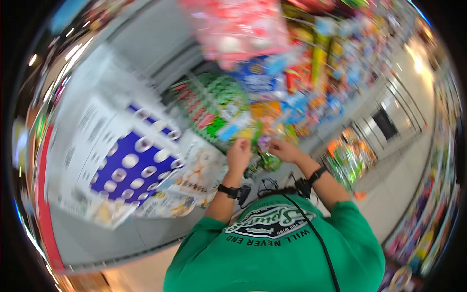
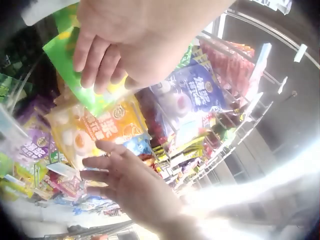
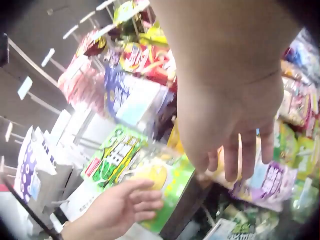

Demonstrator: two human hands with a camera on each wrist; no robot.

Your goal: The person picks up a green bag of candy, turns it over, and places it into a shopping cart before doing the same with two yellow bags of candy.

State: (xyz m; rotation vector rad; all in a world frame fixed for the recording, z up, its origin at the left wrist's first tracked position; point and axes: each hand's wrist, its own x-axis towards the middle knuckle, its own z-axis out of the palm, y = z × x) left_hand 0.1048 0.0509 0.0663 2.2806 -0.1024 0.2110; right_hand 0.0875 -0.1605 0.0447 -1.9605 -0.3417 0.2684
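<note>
My left hand is in front of a green packet with a yellow picture, fingers loosely extended over its face in the right wrist view. To its right, my right hand has its fingers spread and slightly bent, with no object showing in them. An orange snack bag hangs behind both hands in the left wrist view. Below the right fingertips, the right wrist view has a purple and white bag. Whether the left fingers touch the green packet I cannot tell.
Blue bags and large pink bags hang higher on the rack. White packages with purple dotted panels stand at left. A wire cart with bright packets is at right, near another stocked shelf.
</note>
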